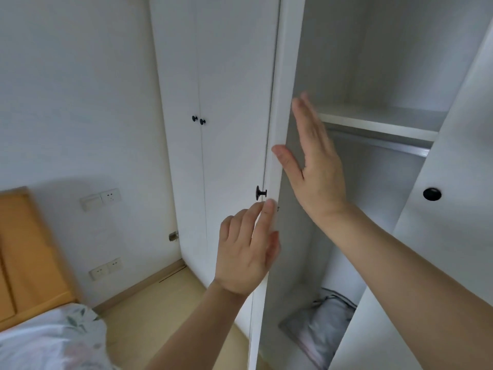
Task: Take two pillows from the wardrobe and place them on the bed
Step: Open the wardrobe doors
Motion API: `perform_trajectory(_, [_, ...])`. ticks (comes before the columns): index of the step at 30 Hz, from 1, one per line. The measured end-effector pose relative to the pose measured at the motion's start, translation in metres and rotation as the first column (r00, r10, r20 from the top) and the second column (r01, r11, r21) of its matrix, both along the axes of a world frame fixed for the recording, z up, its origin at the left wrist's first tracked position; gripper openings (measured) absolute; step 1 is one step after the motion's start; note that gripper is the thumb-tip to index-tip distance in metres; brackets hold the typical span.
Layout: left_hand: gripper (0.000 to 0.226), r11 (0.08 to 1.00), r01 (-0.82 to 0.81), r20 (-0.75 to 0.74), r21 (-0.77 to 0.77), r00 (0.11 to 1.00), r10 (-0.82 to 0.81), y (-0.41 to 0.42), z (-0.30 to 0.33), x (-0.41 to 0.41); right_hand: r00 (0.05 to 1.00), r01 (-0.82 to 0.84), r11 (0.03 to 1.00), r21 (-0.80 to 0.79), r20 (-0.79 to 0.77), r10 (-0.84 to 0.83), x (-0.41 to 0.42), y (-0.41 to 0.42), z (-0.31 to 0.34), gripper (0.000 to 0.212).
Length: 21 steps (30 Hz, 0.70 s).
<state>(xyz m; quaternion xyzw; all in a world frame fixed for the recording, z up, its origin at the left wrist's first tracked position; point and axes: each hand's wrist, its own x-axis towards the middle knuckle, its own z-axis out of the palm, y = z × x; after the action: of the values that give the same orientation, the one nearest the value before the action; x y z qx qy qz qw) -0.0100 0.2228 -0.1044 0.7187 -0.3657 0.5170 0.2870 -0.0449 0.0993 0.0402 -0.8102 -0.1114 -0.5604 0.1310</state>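
The white wardrobe stands open in front of me, its left door (pixel 274 129) swung out edge-on and its right door (pixel 453 209) at the right. A grey pillow (pixel 322 329) lies on the wardrobe floor, low in the compartment. My left hand (pixel 248 252) rests on the left door's edge just below its black knob (pixel 260 193), fingers loosely curved. My right hand (pixel 314 166) is flat with fingers spread, its thumb touching the inner side of that door's edge. The bed (pixel 48 340), with a floral cover, shows at the bottom left.
A shelf (pixel 378 124) and a hanging rail (pixel 378 141) cross the compartment at hand height. A second closed pair of wardrobe doors (pixel 200 156) stands further left. A wooden headboard (pixel 24 249) and wall sockets (pixel 104 269) are at left; pale floor lies between bed and wardrobe.
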Motion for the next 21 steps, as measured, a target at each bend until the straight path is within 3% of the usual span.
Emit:
perform_trajectory(3, [0.055,1.0,0.006,-0.042,0.002,0.999,-0.006,0.015,-0.001,0.005,0.988,0.114,0.953,-0.281,0.13,-0.08,0.016,0.005,0.008,0.053])
perform_trajectory(6, [0.054,1.0,0.028,-0.116,-0.007,0.993,-0.029,0.031,-0.003,0.012,0.98,0.16,0.89,-0.426,0.176,-0.091,0.035,0.013,0.013,0.045])
perform_trajectory(12, [0.054,0.992,0.08,-0.252,-0.097,0.962,-0.102,0.07,0.0,0.031,0.949,0.278,0.809,-0.518,0.28,-0.147,0.074,0.045,0.021,0.046])
perform_trajectory(21, [0.062,0.981,-0.006,-0.37,-0.194,0.927,-0.067,0.12,0.012,0.088,0.936,0.345,0.739,-0.578,0.265,-0.23,0.139,0.1,0.03,0.042])
